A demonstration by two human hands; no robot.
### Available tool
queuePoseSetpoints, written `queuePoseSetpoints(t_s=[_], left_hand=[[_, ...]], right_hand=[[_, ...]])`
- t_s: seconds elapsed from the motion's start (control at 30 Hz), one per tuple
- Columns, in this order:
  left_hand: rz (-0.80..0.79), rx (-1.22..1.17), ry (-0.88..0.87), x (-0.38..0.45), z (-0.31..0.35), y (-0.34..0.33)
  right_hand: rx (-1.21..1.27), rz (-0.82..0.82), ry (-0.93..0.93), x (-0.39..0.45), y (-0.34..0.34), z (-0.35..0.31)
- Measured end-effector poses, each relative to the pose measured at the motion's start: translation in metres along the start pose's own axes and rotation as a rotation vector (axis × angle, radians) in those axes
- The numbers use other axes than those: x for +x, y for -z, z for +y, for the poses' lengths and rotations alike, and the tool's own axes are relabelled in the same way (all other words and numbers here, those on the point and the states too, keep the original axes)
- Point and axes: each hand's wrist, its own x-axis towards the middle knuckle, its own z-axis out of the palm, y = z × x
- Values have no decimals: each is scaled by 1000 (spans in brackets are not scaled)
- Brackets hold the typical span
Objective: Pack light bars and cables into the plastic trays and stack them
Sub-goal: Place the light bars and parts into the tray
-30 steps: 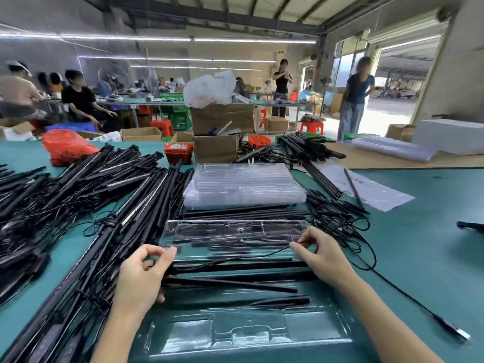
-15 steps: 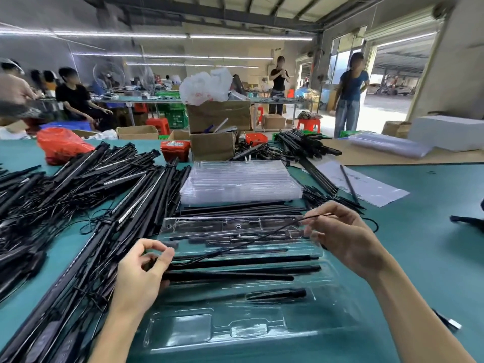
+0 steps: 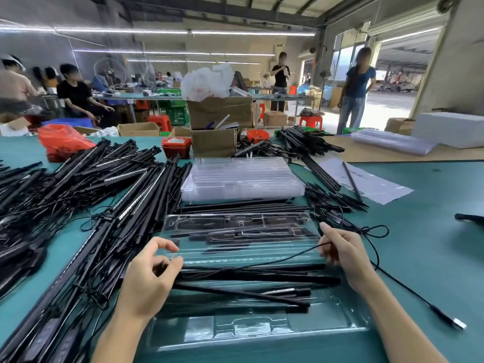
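Green matting point(image 3: 424, 258) is covering the long workbench, in a workshop where other people are sitting and standing behind. The right hand point(image 3: 343, 251) is pinching a thin black cable point(image 3: 264, 263) between its curled fingers; half a second ago it was holding this cable higher and more to the middle, above the upper tray, and now it is sitting lower, at the right edge of that tray. The cable is running from the pinch leftward down to the light bars point(image 3: 251, 280), and on the other side it is making a small loop and trailing over the mat to a plug point(image 3: 457, 323) at the right. The left hand point(image 3: 150, 275) is curling over the left ends of the bars, thumb and forefinger bent; I cannot tell if it is really gripping one. It is staying almost in the same place as before.

The bars are long, thin and black, lying across a clear plastic tray point(image 3: 251, 328) just in front of the person; one of them is lying tilted over the others. A second clear tray point(image 3: 238, 231), already filled with black parts, is lying just behind it, and a stack of empty trays point(image 3: 241, 180) is standing farther back. A big heap of loose bars point(image 3: 86, 203) is lying at the left.
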Motion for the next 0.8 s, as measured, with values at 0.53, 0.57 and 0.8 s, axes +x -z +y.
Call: queuePoseSetpoints(t_s=[0.53, 0.57, 0.8], left_hand=[[-198, 313, -128, 0, -3, -5], [-219, 310, -128, 0, -4, -6], [-251, 376, -188, 0, -4, -6]], right_hand=[[-49, -29, 56, 2, 0, 5], [-51, -30, 65, 2, 0, 5], [-71, -40, 103, 0, 0, 1]])
